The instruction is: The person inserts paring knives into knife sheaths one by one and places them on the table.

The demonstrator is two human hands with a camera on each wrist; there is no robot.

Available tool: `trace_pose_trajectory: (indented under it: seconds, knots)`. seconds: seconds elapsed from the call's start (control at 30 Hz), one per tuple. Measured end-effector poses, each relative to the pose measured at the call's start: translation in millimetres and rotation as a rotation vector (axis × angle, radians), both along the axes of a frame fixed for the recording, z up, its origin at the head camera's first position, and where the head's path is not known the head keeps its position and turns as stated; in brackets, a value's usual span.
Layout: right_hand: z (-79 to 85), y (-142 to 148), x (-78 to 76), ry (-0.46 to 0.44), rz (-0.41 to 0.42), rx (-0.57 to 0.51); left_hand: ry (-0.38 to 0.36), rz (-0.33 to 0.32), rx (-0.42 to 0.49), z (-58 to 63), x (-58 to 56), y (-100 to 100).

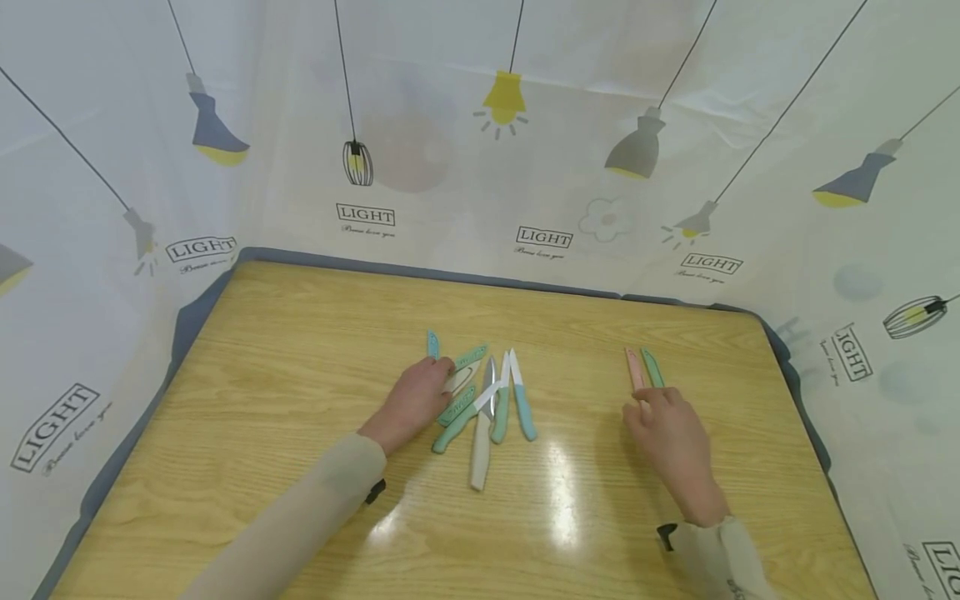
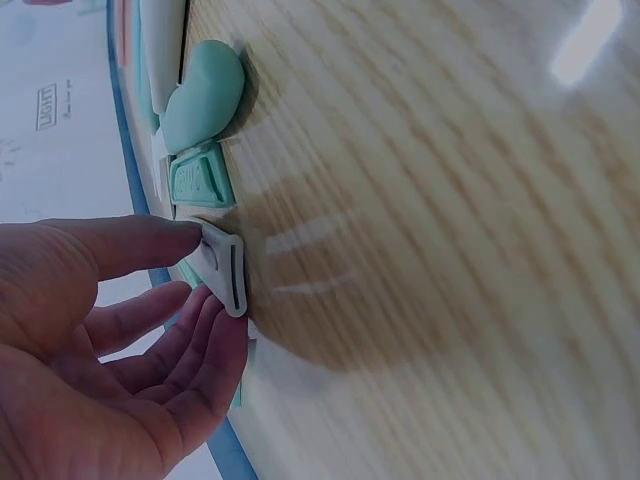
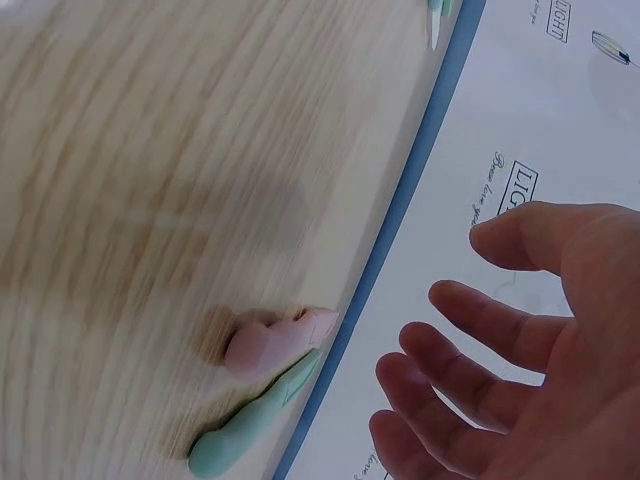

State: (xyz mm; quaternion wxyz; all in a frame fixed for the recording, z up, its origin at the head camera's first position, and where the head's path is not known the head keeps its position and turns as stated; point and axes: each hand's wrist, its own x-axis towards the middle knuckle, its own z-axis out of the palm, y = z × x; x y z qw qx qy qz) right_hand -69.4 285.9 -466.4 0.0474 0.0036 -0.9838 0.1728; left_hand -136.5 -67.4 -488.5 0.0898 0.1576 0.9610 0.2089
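My left hand (image 1: 420, 400) pinches a cream knife sheath (image 2: 230, 270) between thumb and fingers, its slotted end facing the left wrist camera. Around that sheath lie a blue sheath (image 1: 432, 343) and two green sheaths (image 1: 472, 357). Just to the right are bare knives: a large cream-handled one (image 1: 480, 454), a blue-handled one (image 1: 527, 417) and two with green handles (image 1: 501, 418). Over on the right, my right hand (image 1: 671, 442) holds nothing, its fingers loosely bent. Close by it lie a pink sheathed knife (image 3: 268, 350) and a green sheathed knife (image 3: 240, 430), side by side.
The wooden table (image 1: 300, 333) has a dark blue edge (image 1: 420, 271) along the back and sides. White cloth printed with hanging lamps (image 1: 465, 192) rises behind it and at both sides. Several bare blades cross or lie close together mid-table.
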Motion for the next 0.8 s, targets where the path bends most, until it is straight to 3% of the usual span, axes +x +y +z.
trace_pose_trajectory:
  seconds: [0.3, 0.57, 0.8]
  knots:
    - [-0.8, -12, 0.5, -0.028, 0.004, -0.027, -0.074, 0.029, -0.049, 3.7, -1.6, 3]
    - [-0.8, -16, 0.6, -0.023, 0.01, -0.022, -0.089, 0.069, 0.043, 2.6, 1.2, -3]
    - [-2.2, -27, 1.6, -0.001, 0.043, -0.048, -0.098, 0.143, 0.194, 7.4, 4.0, -16]
